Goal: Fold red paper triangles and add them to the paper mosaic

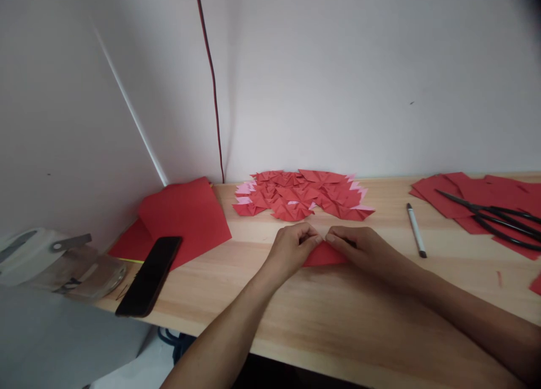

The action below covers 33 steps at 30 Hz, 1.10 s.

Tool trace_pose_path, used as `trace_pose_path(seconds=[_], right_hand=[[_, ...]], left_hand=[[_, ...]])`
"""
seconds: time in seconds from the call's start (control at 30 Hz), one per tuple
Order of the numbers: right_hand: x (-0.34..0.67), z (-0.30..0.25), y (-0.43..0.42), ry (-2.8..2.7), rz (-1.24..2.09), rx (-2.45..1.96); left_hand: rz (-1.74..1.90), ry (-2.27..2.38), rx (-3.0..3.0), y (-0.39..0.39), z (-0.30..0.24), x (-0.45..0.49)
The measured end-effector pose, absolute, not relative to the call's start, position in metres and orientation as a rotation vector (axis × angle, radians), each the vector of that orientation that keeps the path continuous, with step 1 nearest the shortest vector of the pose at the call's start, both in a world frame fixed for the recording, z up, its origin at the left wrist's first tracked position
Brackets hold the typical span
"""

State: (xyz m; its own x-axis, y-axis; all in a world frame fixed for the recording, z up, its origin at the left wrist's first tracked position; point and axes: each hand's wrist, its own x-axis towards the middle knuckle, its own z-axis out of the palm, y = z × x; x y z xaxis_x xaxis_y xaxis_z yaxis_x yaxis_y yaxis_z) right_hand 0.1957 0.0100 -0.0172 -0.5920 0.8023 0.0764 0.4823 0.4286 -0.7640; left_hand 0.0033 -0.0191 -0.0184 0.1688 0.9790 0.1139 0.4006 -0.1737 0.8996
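Note:
A small red paper piece [323,256] lies on the wooden table [346,315], folded to a triangle shape. My left hand [291,248] pinches its upper left edge with curled fingers. My right hand [359,247] presses and pinches the upper right edge, fingertips meeting the left hand's at the top point. Just behind my hands lies a pile of several folded red and pink paper pieces [302,194].
Large red sheets [186,214] and a black phone [150,275] lie at the left. A marker pen [416,238] lies to the right, black scissors [494,217] on cut red sheets [469,194] farther right. A clear container [63,265] sits at the far left. White wall behind.

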Motion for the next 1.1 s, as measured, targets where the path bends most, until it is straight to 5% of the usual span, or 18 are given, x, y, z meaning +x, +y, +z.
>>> trace_pose_path(seconds=[1.1], right_hand=[[0.186, -0.029, 0.010, -2.138, 0.856, -1.162]], left_hand=[[1.060, 1.281, 1.461, -0.017, -0.022, 0.005]])
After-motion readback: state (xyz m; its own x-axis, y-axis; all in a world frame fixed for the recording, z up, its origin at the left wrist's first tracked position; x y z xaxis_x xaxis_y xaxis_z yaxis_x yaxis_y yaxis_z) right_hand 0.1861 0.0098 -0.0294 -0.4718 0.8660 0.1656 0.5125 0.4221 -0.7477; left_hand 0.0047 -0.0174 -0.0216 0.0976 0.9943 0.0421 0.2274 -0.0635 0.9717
